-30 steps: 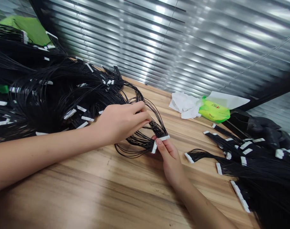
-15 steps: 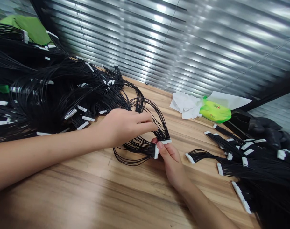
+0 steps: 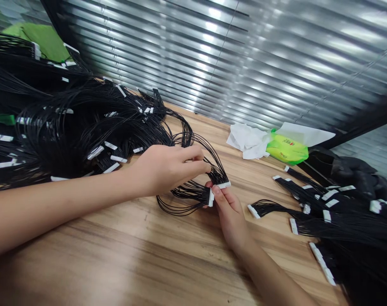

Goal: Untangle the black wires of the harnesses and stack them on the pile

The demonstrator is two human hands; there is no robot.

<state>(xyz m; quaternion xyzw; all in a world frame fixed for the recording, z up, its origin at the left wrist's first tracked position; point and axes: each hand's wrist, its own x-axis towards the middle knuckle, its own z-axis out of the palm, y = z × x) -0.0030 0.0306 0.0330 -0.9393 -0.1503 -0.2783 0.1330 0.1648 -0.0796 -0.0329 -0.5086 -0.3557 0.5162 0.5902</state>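
A looped black wire harness (image 3: 193, 191) lies over the table in front of me, with white connectors at its ends. My right hand (image 3: 230, 212) grips it by the connector end, thumb on top, beside one white connector (image 3: 211, 198) and a second white connector (image 3: 224, 185) set at an angle to it. Above the loop, my left hand (image 3: 170, 170) is closed, its thumb and fingers pinched on the black wires just behind the second connector. The fingertips of my left hand are partly hidden, so how many wires they hold cannot be made out.
Many black harnesses (image 3: 69, 123) with white connectors are heaped at the left. Another pile of harnesses (image 3: 346, 221) lies at the right. A green tissue pack (image 3: 287, 148) and crumpled white tissues (image 3: 249, 140) rest at the back, near the metal blinds (image 3: 193, 51).
The connectors in my right hand have shifted slightly up and right, and the lower wire loop has drawn in a little. My left hand keeps its pinch almost in place.
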